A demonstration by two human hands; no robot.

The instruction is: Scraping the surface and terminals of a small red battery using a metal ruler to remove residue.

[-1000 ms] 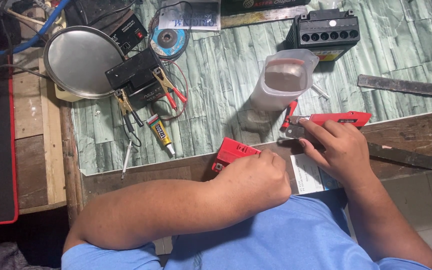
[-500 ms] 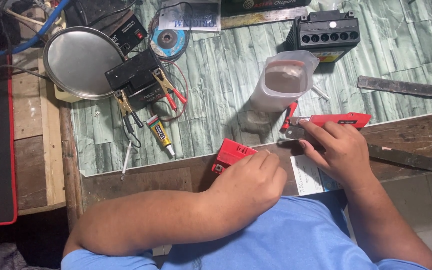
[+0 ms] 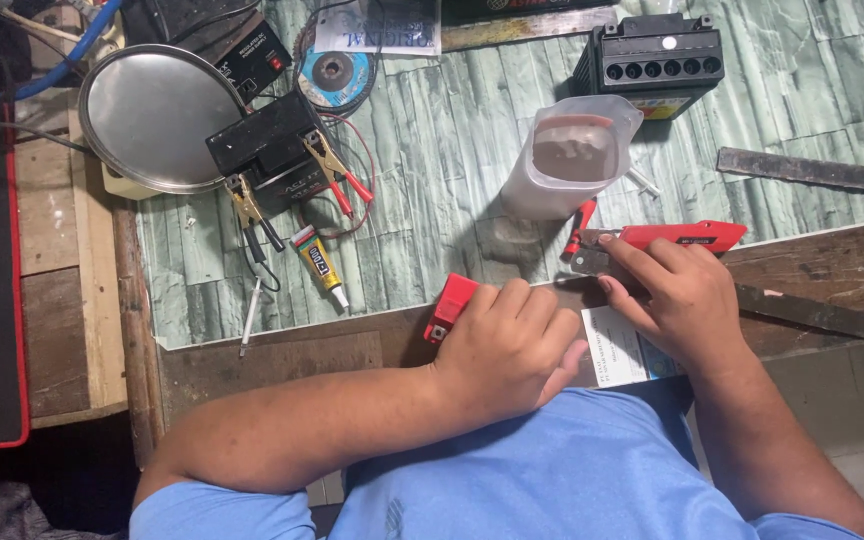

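Note:
My left hand (image 3: 512, 345) lies curled over a red box-shaped object (image 3: 451, 304) at the near edge of the workbench, gripping it. My right hand (image 3: 677, 295) holds a red utility knife (image 3: 682, 237) with its grey blade end pointing left, fingers pressed along its body. A white printed label (image 3: 617, 350) lies between my two hands, partly hidden by them. My forearms and blue shirt fill the bottom of the view.
A translucent plastic jug (image 3: 572, 155) stands just beyond the knife. Farther back sit a black battery with several holes (image 3: 657, 60), a small black battery with clamps (image 3: 272, 150), a round metal lid (image 3: 157, 115), a glue tube (image 3: 317, 262) and a flat metal bar (image 3: 812, 170).
My left hand has slid slightly right over the red object, covering more of it. My right hand and the knife have stayed in place.

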